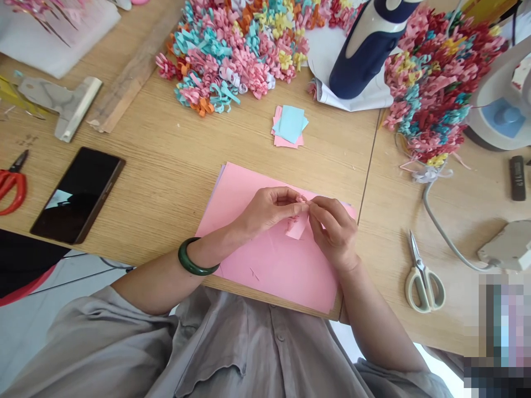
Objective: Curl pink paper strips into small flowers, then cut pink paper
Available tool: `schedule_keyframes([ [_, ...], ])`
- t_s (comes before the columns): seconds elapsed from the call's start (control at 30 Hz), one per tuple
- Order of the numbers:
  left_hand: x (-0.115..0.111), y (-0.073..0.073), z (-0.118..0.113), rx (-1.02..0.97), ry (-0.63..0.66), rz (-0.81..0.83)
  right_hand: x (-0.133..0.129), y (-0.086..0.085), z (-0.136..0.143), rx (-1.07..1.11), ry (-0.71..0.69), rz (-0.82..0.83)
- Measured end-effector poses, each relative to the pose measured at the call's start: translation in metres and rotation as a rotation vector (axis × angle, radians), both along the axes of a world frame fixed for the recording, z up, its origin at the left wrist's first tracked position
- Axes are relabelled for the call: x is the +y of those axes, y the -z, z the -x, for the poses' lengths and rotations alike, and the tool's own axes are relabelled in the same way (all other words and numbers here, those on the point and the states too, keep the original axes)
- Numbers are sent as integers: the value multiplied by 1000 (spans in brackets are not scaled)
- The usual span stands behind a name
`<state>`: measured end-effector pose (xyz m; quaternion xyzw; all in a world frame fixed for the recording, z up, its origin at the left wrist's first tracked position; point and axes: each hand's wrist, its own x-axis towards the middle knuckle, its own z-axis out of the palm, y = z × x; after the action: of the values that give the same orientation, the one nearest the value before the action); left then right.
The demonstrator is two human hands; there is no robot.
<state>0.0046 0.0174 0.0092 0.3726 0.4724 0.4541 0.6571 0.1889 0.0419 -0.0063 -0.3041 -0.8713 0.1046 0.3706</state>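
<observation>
A small pink paper piece with a curled or fringed upper part is pinched between my two hands. My left hand holds its top from the left, thumb and fingers pressed together. From the right, the fingertips of my right hand close on the same upper end. The lower end of the piece hangs flat and plain. Both hands are over a stack of large pink sheets at the table's front edge. Thin pink scraps lie on the top sheet.
Small blue and pink paper squares lie behind the sheets. Curled paper flowers are heaped at the back. Cream-handled scissors rest at right, a phone and red-handled scissors at left. A dark blue bottle stands behind.
</observation>
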Motion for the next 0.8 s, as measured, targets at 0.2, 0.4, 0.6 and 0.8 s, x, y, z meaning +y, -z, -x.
schedule_keyframes([
  [0.2, -1, 1, 0, 60, -31, -32, -6, -6, 8, 197, 99, 285],
  [0.4, -2, 2, 0, 33, -8, -77, -9, -12, 11, 358, 178, 769],
  [0.6, -1, 3, -1, 75, 3, -35, -9, -9, 12, 482, 175, 938],
  [0.8, -2, 2, -4, 118, -26, -5, -10, -10, 14, 460, 163, 877],
])
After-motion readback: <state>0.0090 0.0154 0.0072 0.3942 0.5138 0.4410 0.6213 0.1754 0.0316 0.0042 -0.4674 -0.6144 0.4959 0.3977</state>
